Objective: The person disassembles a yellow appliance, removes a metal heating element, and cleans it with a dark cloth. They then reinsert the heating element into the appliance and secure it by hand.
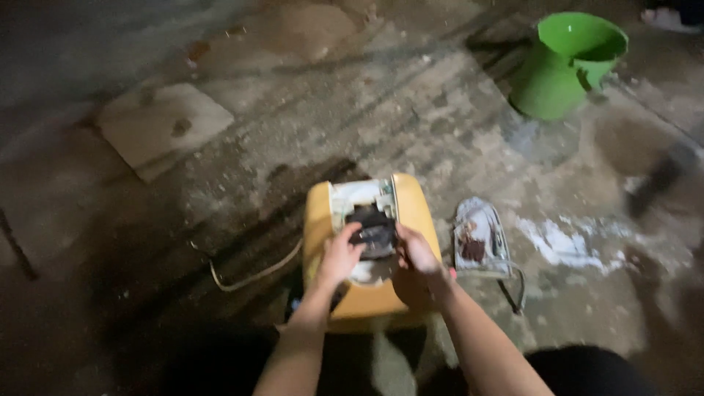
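The yellow casing (367, 249) lay on the concrete floor (293, 132), directly in front of the person's knees. It served as landmark. Its top was open, showing a pale, grimy inner frame.

A dark part (375, 231) sat in that opening, near the middle of the casing. The left hand (339, 257) pressed on the part's left edge, fingers curled against it. The right hand (416, 253) met it from the right edge. Both hands closed on the part; how firm each grip was I could not tell, the frame being soft.

Judgement on the step: the part looked seated in a tight recess, so an even pull or push from both sides would suit it better than a twist from one. Steadying the casing with the heels of the hands would seem wise, since it rested loose on the floor.

Materials:
- Casing: smooth moulded plastic, rounded corners, dusty.
- Part: black, matt, blocky; detail blurred.
- Grey cover (480, 238), just right of the casing: flat, worn, with a rusty patch inside.
- Cord (253, 275), left of the casing: thin, pale, curved.
- Green bucket (568, 62), well beyond the casing to the right: glossy plastic, tilted.
- Slab (165, 125), well beyond to the left: flat, pale, squarish.
- Floor: rough, stained, with white powder right of the cover.
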